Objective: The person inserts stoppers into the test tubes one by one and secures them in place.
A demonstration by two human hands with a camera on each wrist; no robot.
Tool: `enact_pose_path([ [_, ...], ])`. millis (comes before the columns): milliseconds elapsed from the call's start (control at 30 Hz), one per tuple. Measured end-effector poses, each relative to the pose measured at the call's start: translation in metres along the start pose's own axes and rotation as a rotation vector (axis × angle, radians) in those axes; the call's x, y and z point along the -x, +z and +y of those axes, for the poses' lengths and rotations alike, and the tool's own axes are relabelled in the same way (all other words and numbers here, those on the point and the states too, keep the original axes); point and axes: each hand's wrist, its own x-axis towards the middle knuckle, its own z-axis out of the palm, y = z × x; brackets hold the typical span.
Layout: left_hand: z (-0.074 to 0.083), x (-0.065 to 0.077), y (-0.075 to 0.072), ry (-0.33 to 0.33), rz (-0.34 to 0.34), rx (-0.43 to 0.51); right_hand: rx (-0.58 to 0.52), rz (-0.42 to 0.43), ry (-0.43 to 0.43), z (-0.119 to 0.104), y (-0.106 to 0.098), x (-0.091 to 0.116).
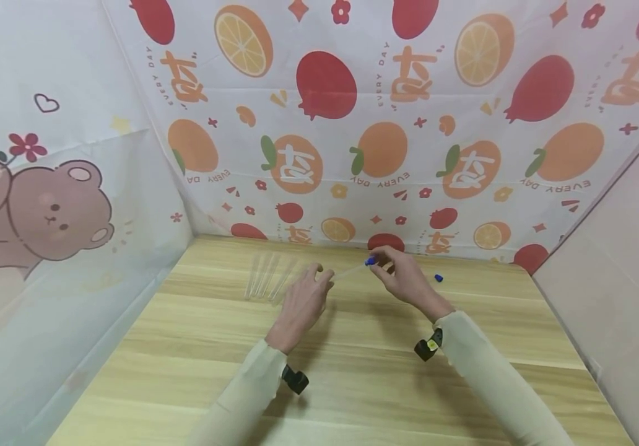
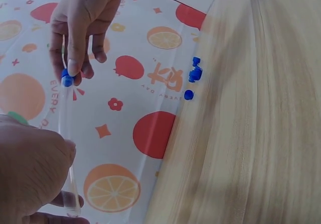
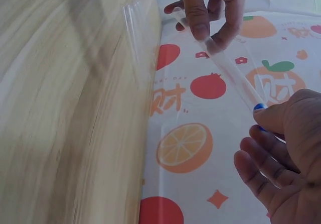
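A clear test tube (image 2: 66, 118) is held above the table between my two hands. My left hand (image 1: 306, 297) grips it near its rounded closed end. At the other end sits a blue cap (image 2: 67, 78), pinched between the thumb and finger of my right hand (image 1: 405, 279). In the right wrist view the tube (image 3: 233, 76) slants down to the cap (image 3: 259, 107), which my right thumb partly hides. The other right fingers are spread loosely apart from the tube.
Several clear tubes (image 1: 264, 275) lie side by side on the wooden table (image 1: 353, 384), left of my left hand. Loose blue caps (image 2: 195, 74) lie on the table to the right. A fruit-print cloth (image 1: 330, 186) hangs behind the table's far edge.
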Motion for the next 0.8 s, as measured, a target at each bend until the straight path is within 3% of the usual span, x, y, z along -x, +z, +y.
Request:
enact_pose_path([
  [500,0.003,0.000,0.001,-0.052,0.017,0.103,-0.181,0.094,0.100,-0.001,0.010,-0.001],
  [800,0.006,-0.003,0.001,-0.077,0.040,0.125,-0.380,0.089,0.142,-0.002,0.018,-0.004],
])
